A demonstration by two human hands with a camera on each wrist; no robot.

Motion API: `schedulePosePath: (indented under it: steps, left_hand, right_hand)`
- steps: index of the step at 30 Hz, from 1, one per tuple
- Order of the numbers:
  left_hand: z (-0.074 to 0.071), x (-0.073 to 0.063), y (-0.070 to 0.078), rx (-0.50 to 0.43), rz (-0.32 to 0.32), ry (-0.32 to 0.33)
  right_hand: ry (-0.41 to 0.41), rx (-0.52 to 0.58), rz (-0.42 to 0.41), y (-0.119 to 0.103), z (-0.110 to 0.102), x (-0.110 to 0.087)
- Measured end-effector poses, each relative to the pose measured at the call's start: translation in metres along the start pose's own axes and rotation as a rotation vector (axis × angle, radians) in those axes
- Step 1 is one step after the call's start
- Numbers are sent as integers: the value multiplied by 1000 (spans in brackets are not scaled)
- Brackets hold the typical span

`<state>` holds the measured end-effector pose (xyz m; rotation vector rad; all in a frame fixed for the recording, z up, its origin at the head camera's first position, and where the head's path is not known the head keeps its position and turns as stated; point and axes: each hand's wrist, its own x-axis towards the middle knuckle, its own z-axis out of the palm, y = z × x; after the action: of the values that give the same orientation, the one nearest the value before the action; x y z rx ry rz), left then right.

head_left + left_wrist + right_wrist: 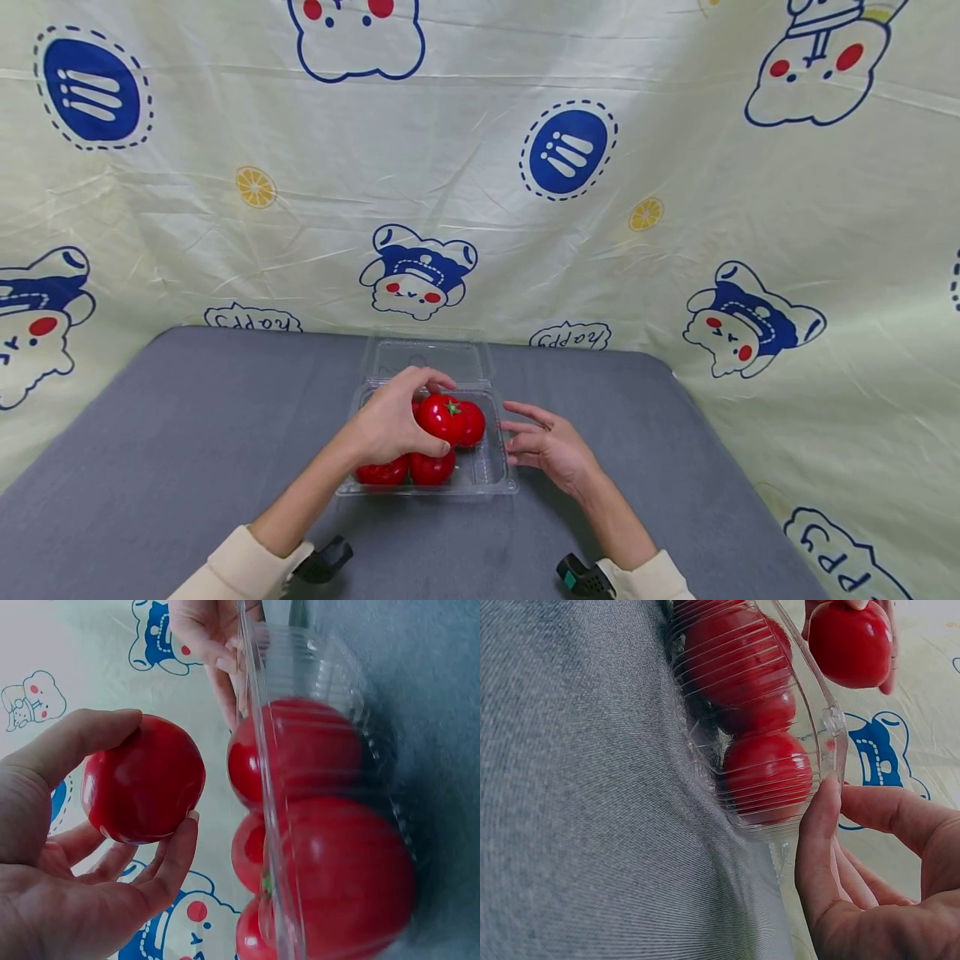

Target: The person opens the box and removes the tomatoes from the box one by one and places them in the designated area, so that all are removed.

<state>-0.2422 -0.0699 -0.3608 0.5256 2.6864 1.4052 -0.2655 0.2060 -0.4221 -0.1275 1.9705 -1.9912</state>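
Observation:
A red tomato (441,418) with a green stem is held by my left hand (390,421), thumb on one side and fingers on the other. The left wrist view shows this tomato (146,780) raised above the rim of a clear plastic box (491,475). Inside the box sit more tomatoes (432,468), toward its left and front and at the back. My right hand (551,450) is at the box's right side, fingers spread and loosely bent. In the right wrist view, the right hand's fingertips (823,796) touch the box's rim.
The box's clear lid (427,358) stands folded back at the far side. Grey cloth covers the table (225,417). Behind the table's back edge hangs a pale printed curtain (480,167).

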Motion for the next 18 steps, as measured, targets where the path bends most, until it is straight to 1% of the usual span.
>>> schedulePosePath:
  steps: [5, 12, 15, 18]
  left_hand:
    - [-9, -3, -5, -26, -28, 20]
    - [-23, -10, -11, -79, -79, 78]
    - [-28, -12, -11, -84, -99, 107]
    - [-32, -13, -13, -71, -105, 141]
  right_hand:
    - [1, 2, 1, 0, 0, 0]
    - [-6, 1, -6, 0, -1, 0]
    - [1, 4, -2, 0, -1, 0]
    - [3, 4, 0, 0, 0, 0]
